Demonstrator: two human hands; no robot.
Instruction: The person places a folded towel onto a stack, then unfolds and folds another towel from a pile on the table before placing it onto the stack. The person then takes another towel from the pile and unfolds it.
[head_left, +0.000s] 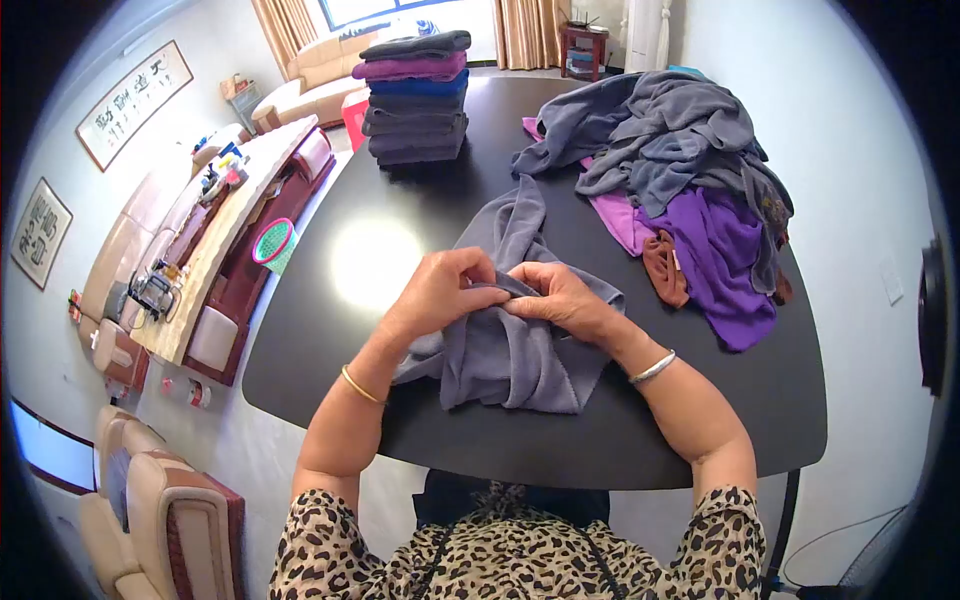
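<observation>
A crumpled grey cloth [515, 355] lies on the dark table in front of me, one end trailing away toward the back. My left hand [450, 290] pinches its upper edge between thumb and fingers. Close beside it, my right hand [562, 300] grips the same edge, thumb on top. The two thumbs nearly meet over the raised fold. Below the hands the fabric hangs in loose folds onto the tabletop. Parts of the fingers are hidden behind the cloth.
On the dark table [300, 350], a stack of folded cloths [415, 100] stands at the back left. A loose heap of grey, purple, pink and brown cloths [690, 170] covers the back right. Left of the table are a long wooden table [225, 235], a green basket [274, 243] and armchairs [180, 520].
</observation>
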